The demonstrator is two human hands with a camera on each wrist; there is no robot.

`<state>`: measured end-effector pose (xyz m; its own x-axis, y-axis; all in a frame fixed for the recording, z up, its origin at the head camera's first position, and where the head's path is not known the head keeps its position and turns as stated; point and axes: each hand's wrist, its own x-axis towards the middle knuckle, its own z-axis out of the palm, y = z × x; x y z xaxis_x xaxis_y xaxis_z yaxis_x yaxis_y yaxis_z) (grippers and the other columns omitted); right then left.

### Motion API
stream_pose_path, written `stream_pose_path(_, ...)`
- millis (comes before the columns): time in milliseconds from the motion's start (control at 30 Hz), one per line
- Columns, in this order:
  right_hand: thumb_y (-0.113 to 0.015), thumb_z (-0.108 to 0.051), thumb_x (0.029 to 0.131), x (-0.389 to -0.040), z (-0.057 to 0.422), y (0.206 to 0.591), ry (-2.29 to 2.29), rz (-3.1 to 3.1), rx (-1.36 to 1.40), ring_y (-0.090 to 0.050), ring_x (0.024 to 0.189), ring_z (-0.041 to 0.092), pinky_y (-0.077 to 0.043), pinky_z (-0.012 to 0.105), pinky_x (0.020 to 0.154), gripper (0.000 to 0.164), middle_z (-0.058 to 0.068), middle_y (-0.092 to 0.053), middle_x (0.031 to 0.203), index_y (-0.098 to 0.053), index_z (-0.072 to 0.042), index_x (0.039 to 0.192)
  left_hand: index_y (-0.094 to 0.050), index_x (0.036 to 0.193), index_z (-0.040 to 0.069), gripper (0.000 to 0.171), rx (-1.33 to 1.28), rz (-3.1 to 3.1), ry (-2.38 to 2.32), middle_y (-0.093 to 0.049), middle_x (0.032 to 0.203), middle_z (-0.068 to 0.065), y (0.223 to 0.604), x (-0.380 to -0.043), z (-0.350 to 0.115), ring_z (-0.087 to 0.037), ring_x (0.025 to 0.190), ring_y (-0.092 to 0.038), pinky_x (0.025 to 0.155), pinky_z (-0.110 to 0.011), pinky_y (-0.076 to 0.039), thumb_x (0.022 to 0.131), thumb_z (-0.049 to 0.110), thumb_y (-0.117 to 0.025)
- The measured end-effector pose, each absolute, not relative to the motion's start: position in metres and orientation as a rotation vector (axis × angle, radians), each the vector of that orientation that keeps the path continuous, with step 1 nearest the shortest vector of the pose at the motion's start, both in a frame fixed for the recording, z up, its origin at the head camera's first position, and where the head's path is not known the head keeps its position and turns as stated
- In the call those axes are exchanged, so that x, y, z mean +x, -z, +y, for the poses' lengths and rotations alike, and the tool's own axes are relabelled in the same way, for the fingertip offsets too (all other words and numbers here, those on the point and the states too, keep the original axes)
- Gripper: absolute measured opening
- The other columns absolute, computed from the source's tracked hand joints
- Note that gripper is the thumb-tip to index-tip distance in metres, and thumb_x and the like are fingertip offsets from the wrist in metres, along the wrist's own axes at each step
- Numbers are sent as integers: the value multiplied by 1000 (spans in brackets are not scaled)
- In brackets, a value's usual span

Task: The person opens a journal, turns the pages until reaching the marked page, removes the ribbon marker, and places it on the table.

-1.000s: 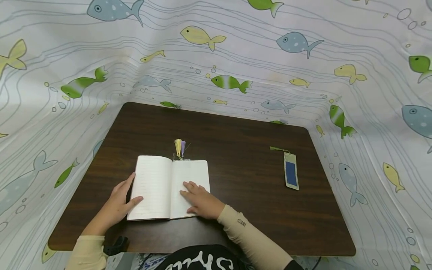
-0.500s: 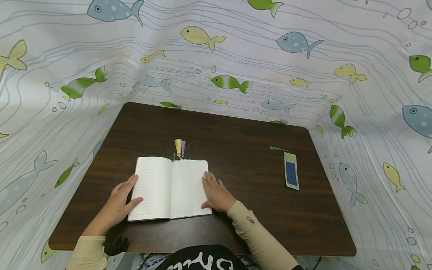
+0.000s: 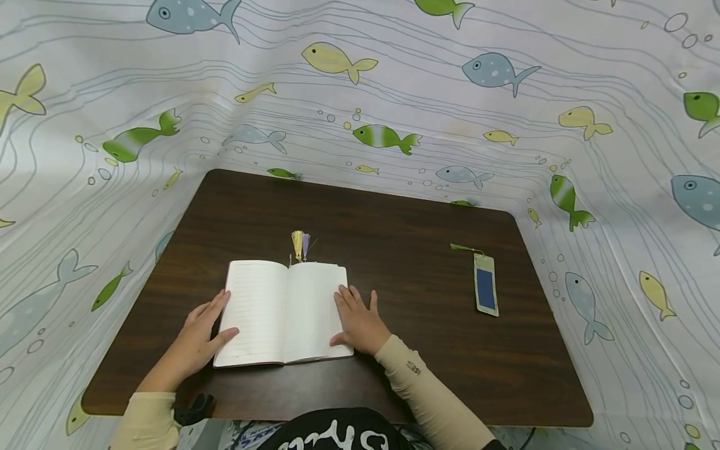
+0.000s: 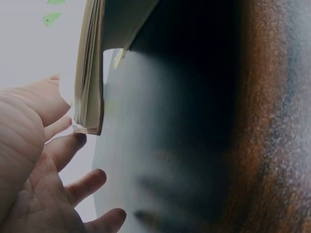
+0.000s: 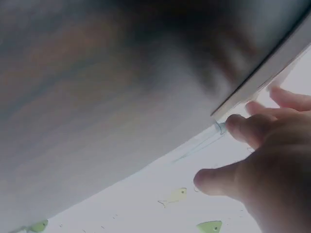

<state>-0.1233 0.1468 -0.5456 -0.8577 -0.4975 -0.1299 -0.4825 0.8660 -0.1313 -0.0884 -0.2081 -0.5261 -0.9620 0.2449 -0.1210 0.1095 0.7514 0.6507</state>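
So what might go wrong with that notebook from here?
The right page of the notebook bows up beside the right hand, so it might crease or flip if the fingers push inward. The tassels stick out past the top edge, so they could snag or get tugged if the notebook is turned.

White ruled-paper rectangular notebook [image 3: 255, 319] lies open, face-up, left of centre near front edge of dark-brown wood-grain surface [image 3: 399, 256]; right page bowed upward.
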Motion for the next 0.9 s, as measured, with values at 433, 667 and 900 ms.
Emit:
stream_pose_path(433, -65, -62, 79, -121, 125, 536, 459, 2965, -730, -11, 149, 27, -11, 71, 109, 117, 13, -13, 162, 1, -2, 154, -6, 157, 13, 83, 286, 2737, -997, -9, 161, -20, 525, -88, -206, -53, 137, -12, 97, -76, -19, 97, 49, -52)
stream_pose_path(667, -55, -48, 95, -109, 114, 519, 1010, 2596, -958, -22, 146, 19, -22, 46, 117, 95, 11, -13, 161, 7, -9, 155, -6, 157, 12, 78, 302, 2729, -1052, -9, 160, -21, 524, -87, -206, -53, 137, -11, 96, -76, -19, 99, 44, -49)
stream_pose_path(900, -64, -40, 91, -94, 96, 513, 869, 2346, -1203, -11, 147, 7, -13, 46, 119, 102, -7, -8, 162, 14, -20, 154, -11, 156, 8, 56, 365, 2708, -1268, -11, 158, -27, 519, -86, -205, -56, 135, -9, 94, -79, -13, 107, 29, -28)
